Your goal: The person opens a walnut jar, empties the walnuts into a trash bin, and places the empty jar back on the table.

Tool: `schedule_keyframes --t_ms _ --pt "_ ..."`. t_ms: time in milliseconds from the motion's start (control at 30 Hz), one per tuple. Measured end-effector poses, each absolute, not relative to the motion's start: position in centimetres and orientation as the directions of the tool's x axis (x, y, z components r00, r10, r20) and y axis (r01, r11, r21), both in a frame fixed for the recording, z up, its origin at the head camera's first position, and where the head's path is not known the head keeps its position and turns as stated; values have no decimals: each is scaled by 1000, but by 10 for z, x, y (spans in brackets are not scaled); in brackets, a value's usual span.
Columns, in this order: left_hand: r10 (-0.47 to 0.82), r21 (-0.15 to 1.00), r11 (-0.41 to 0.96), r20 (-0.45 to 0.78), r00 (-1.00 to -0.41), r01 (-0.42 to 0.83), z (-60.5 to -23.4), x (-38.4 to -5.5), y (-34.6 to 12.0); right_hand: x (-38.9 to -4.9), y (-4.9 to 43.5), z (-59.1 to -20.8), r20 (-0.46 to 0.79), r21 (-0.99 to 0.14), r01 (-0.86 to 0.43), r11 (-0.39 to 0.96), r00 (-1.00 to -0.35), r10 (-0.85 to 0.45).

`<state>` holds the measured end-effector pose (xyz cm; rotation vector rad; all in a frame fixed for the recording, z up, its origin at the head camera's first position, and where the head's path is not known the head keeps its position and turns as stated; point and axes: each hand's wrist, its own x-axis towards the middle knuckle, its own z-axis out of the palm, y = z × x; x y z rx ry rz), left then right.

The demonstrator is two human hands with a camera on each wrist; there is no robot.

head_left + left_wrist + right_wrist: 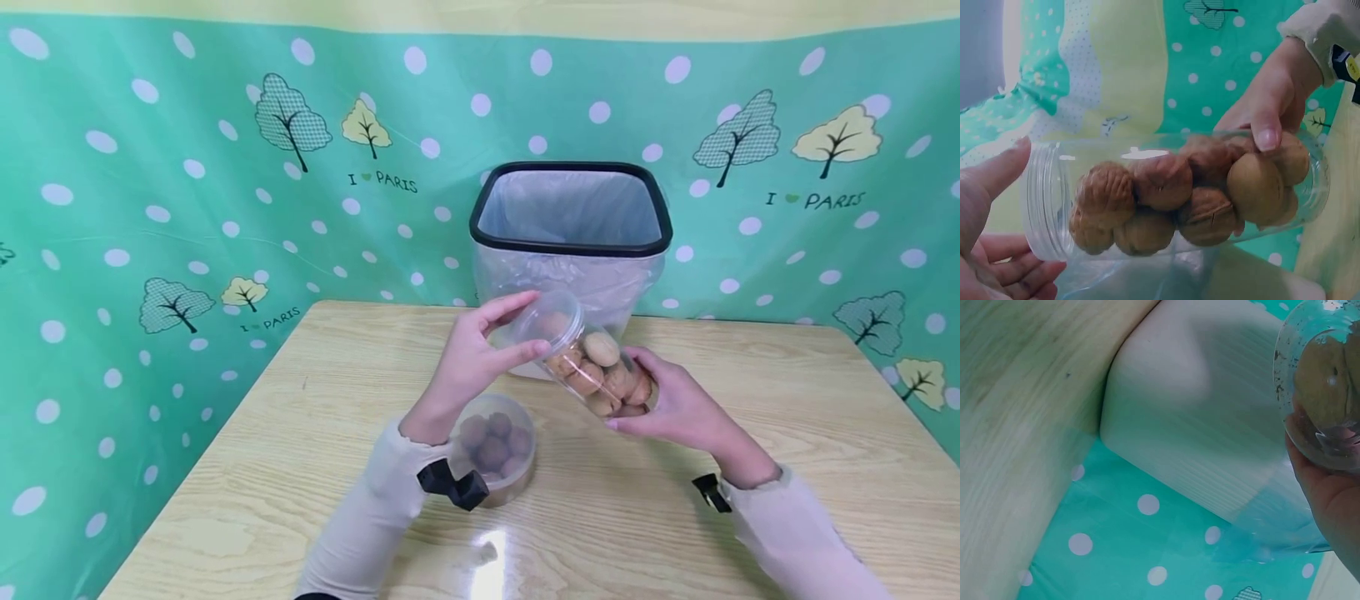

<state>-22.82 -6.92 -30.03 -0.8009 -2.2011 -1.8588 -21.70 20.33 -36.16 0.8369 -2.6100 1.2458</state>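
A clear plastic jar (577, 354) of walnuts (1210, 215) is held tilted above the table by both hands. My left hand (476, 346) grips the ridged clear end, its thumb on one side and fingers on the other in the left wrist view. At the base end, my right hand (678, 408) grips the jar between thumb and fingers. The jar's base (1282, 381) shows at the edge of the right wrist view. Below my left forearm stands a round translucent tub (517, 492) with several round brown things inside, partly hidden by the sleeve.
A bin (570, 248) with a black rim and a clear liner stands behind the jar, at the far side of the wooden table (262, 467). A green dotted curtain (420, 233) hangs behind and at the left.
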Motion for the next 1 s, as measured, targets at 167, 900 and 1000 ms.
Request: schedule_keyframes --t_ms 167,900,1000 --pt "306 889 33 427 -851 458 -302 -231 -69 -218 205 -362 327 -688 -512 515 -852 -410" --pt "754 760 -308 562 -340 572 -308 -259 -98 -216 213 -358 251 -749 -528 400 -785 -567" --pt "754 762 -306 560 -344 570 -307 -258 -98 -216 213 -357 245 -742 -529 412 -786 -568"
